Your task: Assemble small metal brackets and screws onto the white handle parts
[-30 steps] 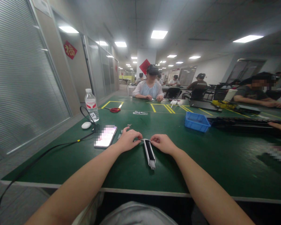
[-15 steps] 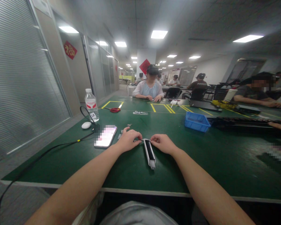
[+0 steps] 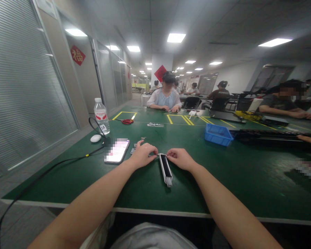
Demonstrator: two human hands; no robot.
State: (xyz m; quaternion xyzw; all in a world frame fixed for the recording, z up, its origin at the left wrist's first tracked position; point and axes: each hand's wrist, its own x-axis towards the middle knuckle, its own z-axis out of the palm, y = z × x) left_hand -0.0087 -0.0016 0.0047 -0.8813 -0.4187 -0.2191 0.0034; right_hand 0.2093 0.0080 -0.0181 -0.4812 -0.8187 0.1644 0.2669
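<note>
A slim white device with a long black face (image 3: 166, 166) lies on the green table, its narrow silvery-grey end pointing towards me. I cannot tell its exact kind. My left hand (image 3: 144, 155) is closed in a pinch at the device's far left corner, on a small metal piece (image 3: 158, 154) that is mostly covered by the fingers. On the other side, my right hand (image 3: 181, 158) pinches close to the far right corner. Whatever its fingertips hold is too small and hidden to name. Small grey pieces (image 3: 133, 150) lie beside my left hand.
Left of my hands lie a lit phone (image 3: 118, 151), a white mouse-like object (image 3: 95, 138), a water bottle (image 3: 101, 117) and a black cable (image 3: 67, 160). Red-handled scissors (image 3: 127, 121) are farther back. A blue bin (image 3: 218, 135) stands right. A person (image 3: 164, 97) sits opposite.
</note>
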